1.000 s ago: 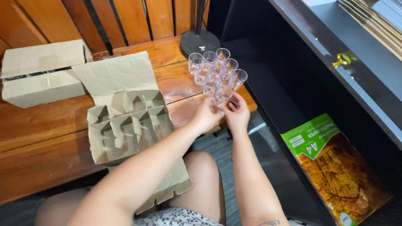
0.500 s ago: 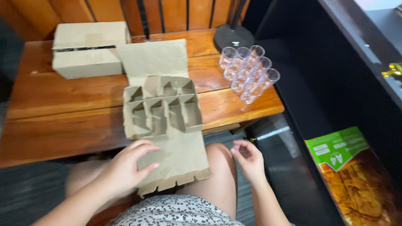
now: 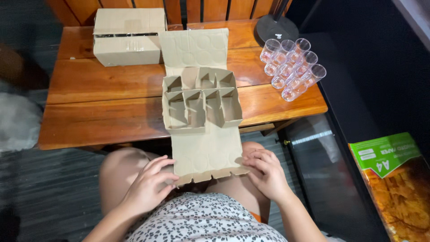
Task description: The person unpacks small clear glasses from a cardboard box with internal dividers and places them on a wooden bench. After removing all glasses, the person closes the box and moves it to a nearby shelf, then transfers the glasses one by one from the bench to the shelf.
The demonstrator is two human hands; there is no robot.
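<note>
Two hands grip the open cardboard divider box (image 3: 201,107) by its near flap: left hand (image 3: 145,188) and right hand (image 3: 266,172), fingers pinching its corners; clear glasses (image 3: 291,67) stand on the counter (image 3: 98,98).

both hands off the clear cups (image 3: 292,68), left hand (image 3: 145,188) and right hand (image 3: 267,172) now gripping the cardboard flap (image 3: 206,154)
</note>
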